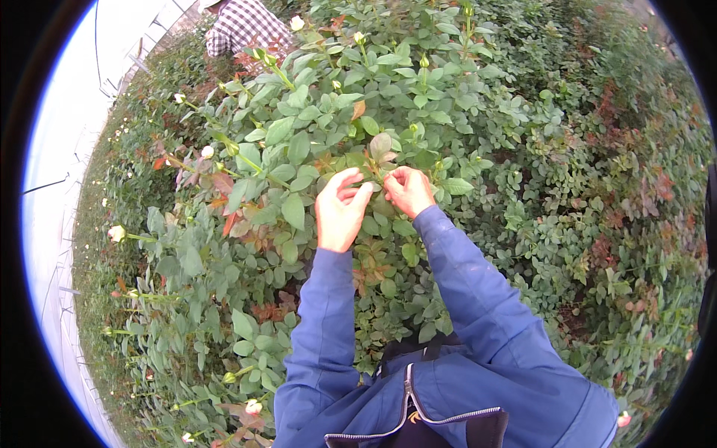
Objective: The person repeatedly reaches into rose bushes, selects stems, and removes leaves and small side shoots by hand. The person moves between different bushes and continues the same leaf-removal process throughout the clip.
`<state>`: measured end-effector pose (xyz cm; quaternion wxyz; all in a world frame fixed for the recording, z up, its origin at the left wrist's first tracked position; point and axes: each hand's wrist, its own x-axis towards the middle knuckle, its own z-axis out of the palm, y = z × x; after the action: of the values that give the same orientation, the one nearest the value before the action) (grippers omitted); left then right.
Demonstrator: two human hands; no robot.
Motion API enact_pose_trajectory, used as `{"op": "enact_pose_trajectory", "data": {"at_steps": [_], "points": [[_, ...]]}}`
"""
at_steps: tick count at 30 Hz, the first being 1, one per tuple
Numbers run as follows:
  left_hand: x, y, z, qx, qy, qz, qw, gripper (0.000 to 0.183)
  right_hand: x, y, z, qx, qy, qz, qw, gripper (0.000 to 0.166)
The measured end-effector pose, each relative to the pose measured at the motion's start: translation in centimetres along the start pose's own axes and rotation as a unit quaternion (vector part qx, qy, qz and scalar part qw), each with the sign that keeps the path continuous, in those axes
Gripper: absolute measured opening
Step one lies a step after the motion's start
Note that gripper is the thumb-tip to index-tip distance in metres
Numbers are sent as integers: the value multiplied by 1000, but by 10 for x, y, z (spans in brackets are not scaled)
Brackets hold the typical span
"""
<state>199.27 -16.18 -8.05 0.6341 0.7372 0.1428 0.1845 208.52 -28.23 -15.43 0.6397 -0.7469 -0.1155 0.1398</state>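
My left hand [341, 210] is held among the rose bushes with its fingers curved and thumb apart; no object shows between them. Just right of it, my right hand [409, 190] has thumb and forefinger pinched together on a rose shoot [378, 166] with reddish young leaves. A dusky reddish leaf [381, 147] stands above the fingertips. How far the shoot runs down behind the hands is hidden by foliage. Left of my hands, a long stem carries a green rosebud [231, 148], and a pale rosebud [207, 152] stands near it.
Dense rose foliage [560, 213] surrounds me on all sides. A person in a checked shirt [246, 28] is among the bushes at the upper left. More pale rose blooms [116, 233] stick out at the left. Whitish greenhouse sheeting [61, 140] runs along the left rim.
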Motion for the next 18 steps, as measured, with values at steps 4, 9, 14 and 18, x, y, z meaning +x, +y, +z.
{"op": "enact_pose_trajectory", "data": {"at_steps": [4, 9, 14, 18], "points": [[24, -15, 21, -10, 15, -28, 999, 27, 12, 15, 2, 131, -54, 57, 988, 21], [24, -20, 35, -112, 38, -40, 992, 16, 22, 31, -10, 191, -49, 110, 974, 18], [22, -16, 47, -224, 88, -111, 964, 14, -8, -8, -33, 49, 4, -153, 987, 19], [27, -20, 55, -245, 109, -113, 957, 15, 1, -27, -50, 33, -25, -237, 971, 23]]}}
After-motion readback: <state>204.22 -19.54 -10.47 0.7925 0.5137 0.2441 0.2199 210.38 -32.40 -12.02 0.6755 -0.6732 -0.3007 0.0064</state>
